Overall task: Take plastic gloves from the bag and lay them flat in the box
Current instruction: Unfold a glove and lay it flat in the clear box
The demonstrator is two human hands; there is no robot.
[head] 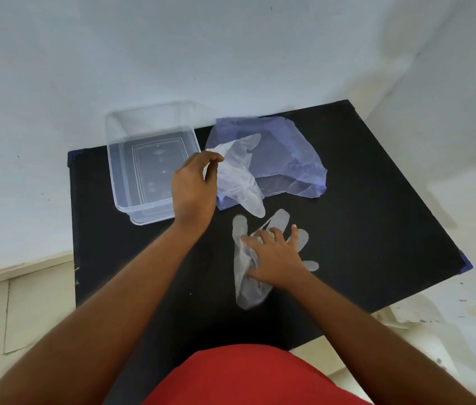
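Observation:
A clear plastic box (119, 159) stands at the table's back left with nothing in it. To its right lies a crumpled bluish plastic bag (292, 159). My left hand (193, 188) pinches the cuff of a translucent glove (239, 176), which hangs over the bag's near edge, just right of the box. A second glove (245, 285) lies on the black table (377, 214) in front of the bag. My right hand (277, 255) rests on top of it, fingers spread, thumb curled into its bunched middle.
The table stands in a corner against white walls (84, 68), with its right edge near a wall. Pale tiled floor (11, 311) shows on the left, and spotted paper lies on the floor at the right. My red clothing fills the bottom middle.

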